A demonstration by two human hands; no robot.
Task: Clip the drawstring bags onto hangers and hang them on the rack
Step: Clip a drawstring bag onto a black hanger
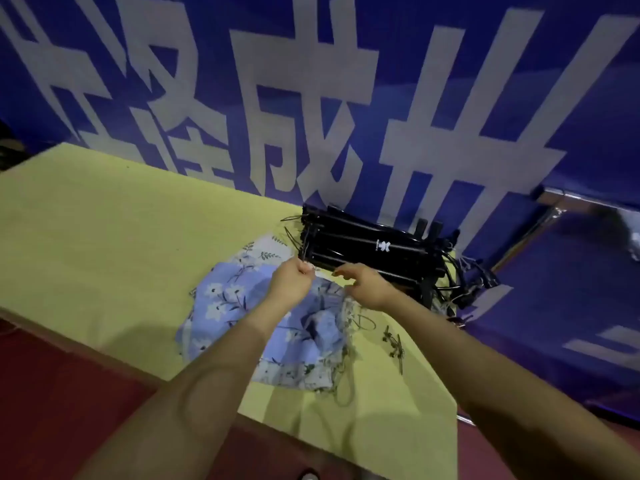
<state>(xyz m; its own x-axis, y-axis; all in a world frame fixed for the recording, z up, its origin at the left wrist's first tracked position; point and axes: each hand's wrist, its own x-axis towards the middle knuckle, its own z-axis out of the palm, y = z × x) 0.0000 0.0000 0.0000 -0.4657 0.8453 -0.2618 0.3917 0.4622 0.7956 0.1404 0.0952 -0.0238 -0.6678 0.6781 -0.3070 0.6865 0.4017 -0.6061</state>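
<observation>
A pile of blue and white floral drawstring bags (225, 306) lies on the yellow table (104, 237). Behind it sits a stack of black clip hangers (367, 247) with metal hooks sticking out at both ends. My left hand (292, 282) is curled and pinches the top edge of a bag near the stack's left end. My right hand (367, 284) hovers just right of it over the bags, fingers bent toward the same edge; what it holds is unclear. Dark cords (394, 344) trail from the bags to the right.
A blue banner with large white characters (311, 98) hangs behind the table. A metal rail (554, 202) shows at the right, partly blurred. Red floor (52, 393) lies below the table's near edge.
</observation>
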